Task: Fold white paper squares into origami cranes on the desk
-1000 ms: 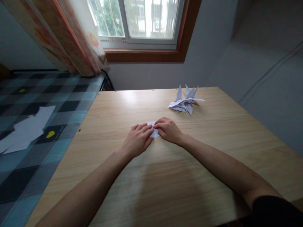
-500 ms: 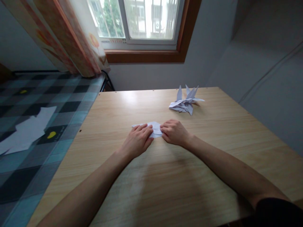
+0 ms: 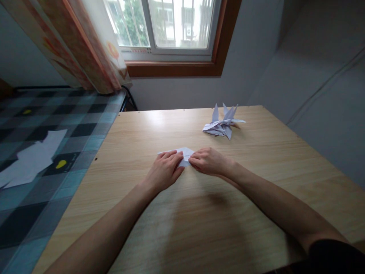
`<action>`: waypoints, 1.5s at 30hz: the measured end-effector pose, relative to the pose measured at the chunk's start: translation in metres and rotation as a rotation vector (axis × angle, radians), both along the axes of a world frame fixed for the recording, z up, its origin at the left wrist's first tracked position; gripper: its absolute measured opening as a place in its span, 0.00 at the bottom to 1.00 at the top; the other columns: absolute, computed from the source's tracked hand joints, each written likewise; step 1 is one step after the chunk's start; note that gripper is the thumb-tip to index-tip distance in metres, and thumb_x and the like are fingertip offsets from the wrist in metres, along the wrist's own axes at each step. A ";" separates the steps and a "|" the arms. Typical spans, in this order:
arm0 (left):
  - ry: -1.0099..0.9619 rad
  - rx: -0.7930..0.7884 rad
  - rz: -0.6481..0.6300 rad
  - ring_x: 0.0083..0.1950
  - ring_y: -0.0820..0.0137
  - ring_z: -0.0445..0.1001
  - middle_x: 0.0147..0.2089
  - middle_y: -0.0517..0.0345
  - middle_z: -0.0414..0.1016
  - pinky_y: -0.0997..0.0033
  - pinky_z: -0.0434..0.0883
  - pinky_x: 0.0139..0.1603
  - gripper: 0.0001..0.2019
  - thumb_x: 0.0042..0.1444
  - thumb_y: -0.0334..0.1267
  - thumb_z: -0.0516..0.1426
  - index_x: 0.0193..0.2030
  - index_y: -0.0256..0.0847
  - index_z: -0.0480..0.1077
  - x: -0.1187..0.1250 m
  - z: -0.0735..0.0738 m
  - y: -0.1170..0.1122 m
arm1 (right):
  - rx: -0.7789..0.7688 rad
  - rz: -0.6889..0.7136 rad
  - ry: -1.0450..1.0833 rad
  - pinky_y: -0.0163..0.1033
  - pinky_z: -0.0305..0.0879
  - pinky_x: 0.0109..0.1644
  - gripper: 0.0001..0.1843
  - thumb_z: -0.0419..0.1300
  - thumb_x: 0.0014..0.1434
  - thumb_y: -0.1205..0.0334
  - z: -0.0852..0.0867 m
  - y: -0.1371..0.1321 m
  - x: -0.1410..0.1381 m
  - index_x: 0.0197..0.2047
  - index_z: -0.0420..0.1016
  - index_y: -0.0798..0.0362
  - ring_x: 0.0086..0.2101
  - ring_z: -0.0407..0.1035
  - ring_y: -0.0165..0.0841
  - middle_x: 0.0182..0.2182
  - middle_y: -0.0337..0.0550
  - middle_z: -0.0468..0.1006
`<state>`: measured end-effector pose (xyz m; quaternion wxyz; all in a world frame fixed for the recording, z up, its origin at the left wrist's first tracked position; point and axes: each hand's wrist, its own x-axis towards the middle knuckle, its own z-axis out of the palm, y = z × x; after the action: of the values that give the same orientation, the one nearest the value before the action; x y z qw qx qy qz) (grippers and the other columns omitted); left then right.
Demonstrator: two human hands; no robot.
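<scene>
A small sheet of folded white paper [image 3: 185, 153] lies on the wooden table, creased and partly covered by both hands. My left hand [image 3: 167, 167] rests over its left part, fingers together and bent on top, thumb near the lower edge, holding it against the table. At the right edge, my right hand [image 3: 209, 160] pinches the paper between thumb and fingertips. What the fingertips cover is hidden. Beyond my right hand sits a cluster of folded white paper pieces [image 3: 221, 126] with pointed tips sticking up.
The light wooden table [image 3: 137, 133] reaches toward the wall under a window [image 3: 179, 26]. On the left, a bed with a checked cover [image 3: 82, 131] stands alongside it, bearing loose white paper sheets [image 3: 37, 158]. A patterned curtain [image 3: 94, 49] hangs at the window's left.
My right hand has shifted slightly left and its fingers have closed in on the paper's right edge. My left hand stays nearly where it was.
</scene>
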<state>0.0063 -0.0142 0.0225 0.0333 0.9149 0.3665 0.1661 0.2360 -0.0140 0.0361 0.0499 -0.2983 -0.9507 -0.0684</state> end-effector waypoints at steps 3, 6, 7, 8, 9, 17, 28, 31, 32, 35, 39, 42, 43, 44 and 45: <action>-0.007 -0.012 0.008 0.62 0.57 0.70 0.61 0.50 0.74 0.51 0.65 0.60 0.14 0.63 0.42 0.53 0.53 0.41 0.70 -0.001 0.000 0.000 | -0.004 -0.007 0.007 0.39 0.62 0.38 0.09 0.52 0.67 0.69 0.001 -0.001 -0.001 0.41 0.74 0.57 0.34 0.75 0.35 0.34 0.48 0.81; -0.014 -0.019 0.012 0.62 0.57 0.70 0.61 0.49 0.74 0.51 0.65 0.60 0.15 0.63 0.41 0.53 0.54 0.42 0.70 -0.001 0.001 -0.001 | 0.030 -0.021 0.048 0.39 0.61 0.37 0.09 0.51 0.69 0.67 -0.002 -0.001 -0.002 0.44 0.73 0.56 0.33 0.74 0.35 0.35 0.48 0.81; -0.016 -0.019 0.013 0.62 0.57 0.70 0.60 0.49 0.75 0.51 0.65 0.60 0.15 0.62 0.41 0.53 0.54 0.42 0.70 -0.001 0.001 -0.001 | 0.043 -0.031 0.054 0.39 0.61 0.38 0.10 0.51 0.69 0.66 -0.003 -0.001 -0.002 0.45 0.73 0.55 0.33 0.74 0.35 0.35 0.48 0.80; -0.019 -0.017 0.015 0.62 0.57 0.70 0.60 0.49 0.75 0.51 0.65 0.60 0.15 0.62 0.41 0.53 0.54 0.42 0.70 0.000 0.002 -0.001 | 0.055 -0.045 0.059 0.40 0.61 0.38 0.10 0.50 0.70 0.66 -0.004 -0.001 -0.002 0.46 0.73 0.55 0.34 0.73 0.36 0.36 0.48 0.80; -0.023 -0.013 0.016 0.61 0.56 0.71 0.60 0.49 0.75 0.51 0.65 0.60 0.15 0.62 0.41 0.53 0.54 0.41 0.69 0.000 0.002 -0.001 | 0.066 -0.062 0.073 0.41 0.61 0.39 0.11 0.50 0.70 0.65 -0.005 -0.001 -0.003 0.46 0.73 0.55 0.35 0.73 0.37 0.36 0.49 0.79; -0.050 0.025 0.017 0.59 0.57 0.72 0.55 0.49 0.78 0.52 0.66 0.58 0.15 0.60 0.36 0.52 0.53 0.41 0.69 0.001 0.002 -0.002 | 0.054 -0.150 0.175 0.44 0.61 0.47 0.11 0.53 0.68 0.67 -0.012 0.004 -0.014 0.49 0.74 0.57 0.43 0.70 0.41 0.44 0.53 0.79; -0.178 0.400 0.159 0.73 0.51 0.54 0.69 0.43 0.62 0.44 0.54 0.69 0.25 0.61 0.39 0.56 0.65 0.44 0.58 -0.001 0.004 -0.010 | -0.339 -0.418 0.576 0.35 0.55 0.32 0.14 0.48 0.61 0.70 0.011 0.015 -0.006 0.28 0.70 0.53 0.26 0.64 0.32 0.24 0.38 0.73; -0.147 0.403 0.121 0.73 0.51 0.53 0.69 0.46 0.62 0.42 0.51 0.70 0.21 0.61 0.39 0.56 0.61 0.45 0.63 -0.001 0.004 -0.011 | -0.358 -0.406 0.548 0.36 0.57 0.33 0.16 0.47 0.60 0.71 0.010 0.021 -0.006 0.25 0.69 0.53 0.28 0.65 0.32 0.25 0.40 0.72; -0.126 0.386 0.095 0.73 0.51 0.54 0.69 0.47 0.63 0.42 0.51 0.70 0.20 0.61 0.39 0.55 0.60 0.46 0.65 -0.001 0.004 -0.011 | -0.340 -0.402 0.503 0.36 0.58 0.35 0.16 0.48 0.60 0.71 0.008 0.021 -0.007 0.24 0.70 0.53 0.29 0.65 0.32 0.26 0.41 0.73; -0.053 0.303 -0.005 0.71 0.53 0.58 0.67 0.51 0.67 0.45 0.52 0.70 0.15 0.63 0.40 0.54 0.55 0.45 0.71 -0.001 0.002 -0.007 | -0.251 -0.407 0.317 0.40 0.60 0.41 0.17 0.49 0.63 0.68 0.001 0.020 -0.012 0.26 0.73 0.55 0.34 0.67 0.36 0.31 0.47 0.75; 0.021 0.183 -0.067 0.66 0.57 0.66 0.61 0.55 0.74 0.50 0.59 0.66 0.13 0.66 0.39 0.51 0.50 0.46 0.75 0.000 -0.001 -0.001 | -0.085 -0.439 0.216 0.46 0.59 0.45 0.14 0.54 0.66 0.56 -0.010 0.020 -0.013 0.36 0.76 0.55 0.41 0.67 0.43 0.37 0.52 0.76; 0.046 0.132 -0.040 0.63 0.56 0.69 0.59 0.56 0.76 0.50 0.62 0.62 0.14 0.66 0.39 0.51 0.52 0.47 0.75 0.001 -0.002 0.000 | 0.033 -0.453 0.281 0.48 0.59 0.48 0.14 0.60 0.63 0.52 -0.014 0.021 -0.009 0.42 0.74 0.55 0.43 0.66 0.46 0.40 0.54 0.75; 0.049 0.122 -0.029 0.62 0.56 0.70 0.58 0.56 0.77 0.51 0.63 0.61 0.14 0.67 0.40 0.51 0.53 0.48 0.75 0.001 -0.001 0.000 | 0.065 -0.432 0.302 0.48 0.60 0.48 0.13 0.60 0.63 0.53 -0.014 0.020 -0.007 0.42 0.74 0.55 0.44 0.65 0.46 0.41 0.54 0.75; 0.051 0.114 -0.023 0.61 0.56 0.71 0.57 0.56 0.78 0.51 0.63 0.60 0.15 0.67 0.40 0.51 0.54 0.48 0.74 0.002 0.000 -0.001 | 0.088 -0.393 0.317 0.48 0.60 0.48 0.11 0.60 0.63 0.56 -0.015 0.019 -0.006 0.42 0.74 0.55 0.44 0.65 0.45 0.41 0.54 0.75; 0.052 0.109 -0.014 0.61 0.57 0.71 0.56 0.56 0.78 0.51 0.64 0.60 0.15 0.67 0.40 0.50 0.54 0.49 0.74 0.002 0.000 -0.002 | 0.100 -0.337 0.329 0.47 0.61 0.48 0.09 0.58 0.64 0.58 -0.015 0.018 -0.006 0.42 0.74 0.55 0.43 0.65 0.44 0.41 0.53 0.75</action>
<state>0.0084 -0.0157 0.0227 -0.0248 0.9219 0.3511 0.1618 0.2304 0.0038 0.0211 0.2066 -0.4570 -0.8620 -0.0733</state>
